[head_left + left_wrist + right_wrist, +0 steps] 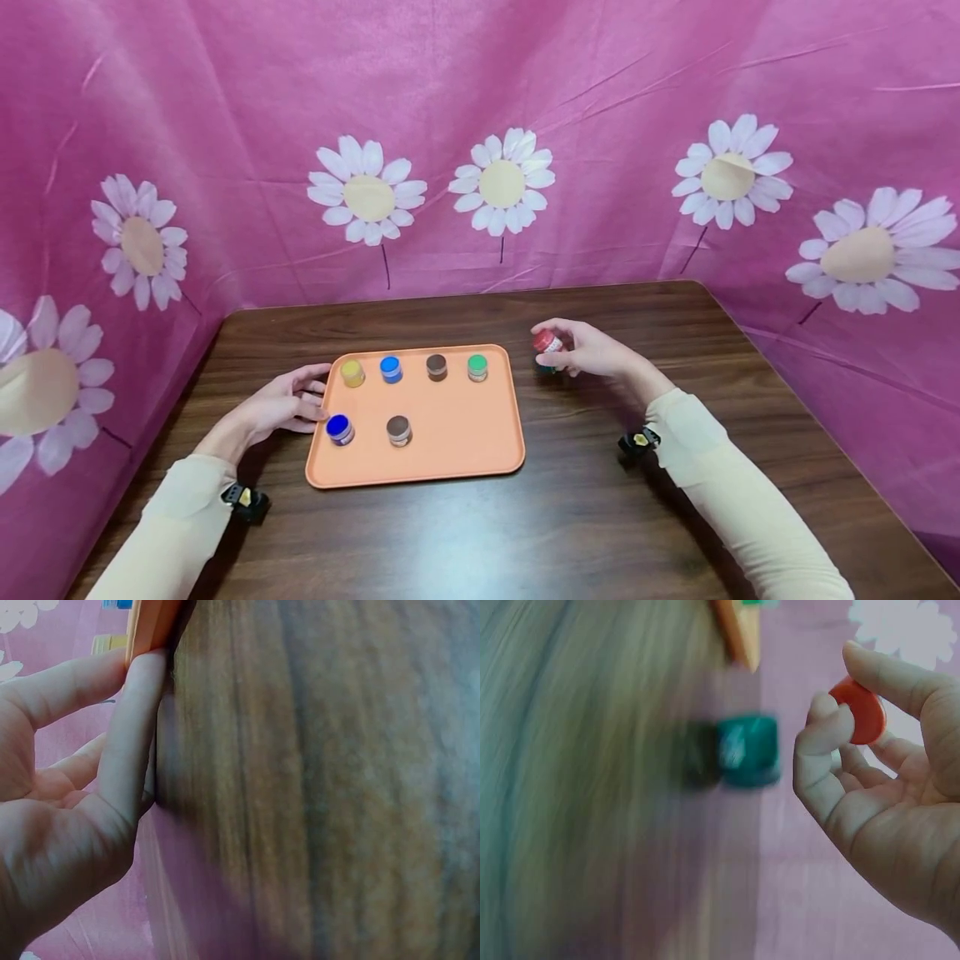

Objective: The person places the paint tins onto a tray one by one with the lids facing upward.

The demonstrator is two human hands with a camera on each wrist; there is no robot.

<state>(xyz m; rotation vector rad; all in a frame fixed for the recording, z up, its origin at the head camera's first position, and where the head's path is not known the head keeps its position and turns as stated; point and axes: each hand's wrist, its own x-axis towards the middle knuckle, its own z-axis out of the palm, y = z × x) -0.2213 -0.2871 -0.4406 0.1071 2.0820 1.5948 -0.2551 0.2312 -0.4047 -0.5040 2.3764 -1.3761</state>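
My right hand (591,348) holds a small paint jar with a red lid (548,341) between thumb and fingers, past the tray's right side. The red lid (866,712) shows in the right wrist view. Close by, a teal jar (748,750) stands on the table, mostly hidden behind the hand in the head view. My left hand (279,406) is at the left edge of the orange tray (457,446); in the left wrist view its thumb and a finger pinch the rim (154,626).
On the tray, a yellow jar (352,373), a blue jar (391,369), a brown jar (437,367) and a green jar (477,367) form the far row. Nearer are a dark blue jar (340,429) and another brown jar (399,431). Pink flowered cloth (600,208) surrounds the wooden table (570,508).
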